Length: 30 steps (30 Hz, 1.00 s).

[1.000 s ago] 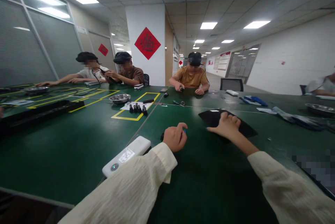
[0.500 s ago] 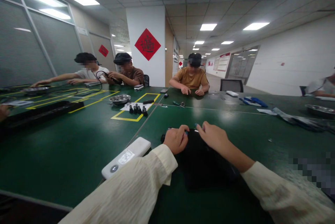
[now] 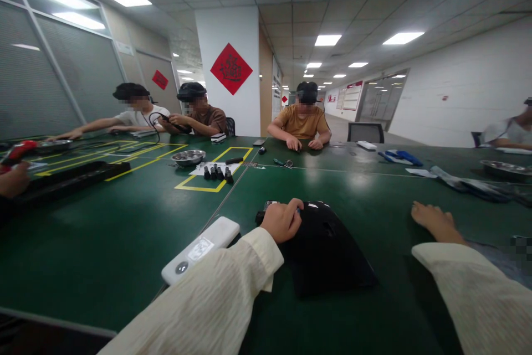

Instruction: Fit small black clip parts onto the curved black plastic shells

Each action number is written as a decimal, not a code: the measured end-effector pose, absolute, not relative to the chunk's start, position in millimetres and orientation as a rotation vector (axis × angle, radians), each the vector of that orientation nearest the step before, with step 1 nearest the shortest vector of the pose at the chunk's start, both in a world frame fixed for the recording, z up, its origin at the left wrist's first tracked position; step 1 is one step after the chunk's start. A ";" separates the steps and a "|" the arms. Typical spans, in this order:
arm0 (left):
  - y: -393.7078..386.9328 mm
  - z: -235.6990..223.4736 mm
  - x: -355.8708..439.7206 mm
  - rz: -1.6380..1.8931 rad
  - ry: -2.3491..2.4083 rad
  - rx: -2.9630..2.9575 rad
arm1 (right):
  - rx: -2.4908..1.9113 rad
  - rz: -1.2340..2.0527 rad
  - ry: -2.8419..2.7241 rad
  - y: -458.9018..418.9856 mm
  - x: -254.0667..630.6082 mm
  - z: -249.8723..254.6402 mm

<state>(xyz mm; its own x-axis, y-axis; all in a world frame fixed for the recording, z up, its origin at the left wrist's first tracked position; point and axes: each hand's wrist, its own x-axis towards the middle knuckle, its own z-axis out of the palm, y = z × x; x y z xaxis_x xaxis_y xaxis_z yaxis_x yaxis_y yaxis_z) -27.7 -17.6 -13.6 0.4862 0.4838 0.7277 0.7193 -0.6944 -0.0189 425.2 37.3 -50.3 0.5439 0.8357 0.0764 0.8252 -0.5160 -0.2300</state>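
Note:
My left hand (image 3: 283, 220) is curled into a loose fist at the near left corner of a flat black panel (image 3: 328, 250) lying on the green table (image 3: 124, 233). Its fingers close around a small dark object with a blue tip that I cannot make out. My right hand (image 3: 435, 222) rests flat on the table to the right of the panel, fingers stretched out, holding nothing. Both arms wear cream sleeves.
A white rectangular device (image 3: 201, 248) lies left of my left arm. Farther off are small black parts on a sheet (image 3: 216, 171), a metal bowl (image 3: 189, 156), scissors (image 3: 283, 163) and blue tools (image 3: 399, 155). Several other people sit around the table.
My right hand dragged the black panel from the far right toward me, let go of it, and moved off to the right onto the table. My left hand stayed put.

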 end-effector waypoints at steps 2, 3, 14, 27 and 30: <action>-18.5 -12.6 -27.9 -1.025 -1.013 -2.414 | -2.529 0.114 -1.373 39.1 431.6 -51.6; -18.9 -12.2 -28.0 -1.022 -1.013 -2.416 | -2.530 0.098 -1.342 39.7 433.1 -51.8; -17.5 -10.9 -28.0 -1.040 -1.065 -2.433 | -2.153 -0.216 -1.339 34.4 393.7 -16.5; -15.2 -12.5 -30.9 -1.095 -1.187 -2.418 | -1.607 0.315 -2.214 43.2 221.4 -41.0; -13.0 -12.0 -31.2 -1.135 -1.233 -2.415 | -1.584 0.370 -2.057 41.4 229.4 -36.3</action>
<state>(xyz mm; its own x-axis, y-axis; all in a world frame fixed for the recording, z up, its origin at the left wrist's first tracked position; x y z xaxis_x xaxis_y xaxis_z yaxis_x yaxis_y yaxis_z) -31.2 -13.0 -12.0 0.3563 0.6048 0.7122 0.7597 -0.6313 0.1561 229.4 41.4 -36.3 -0.1865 0.9551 0.2303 0.8152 0.2813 -0.5063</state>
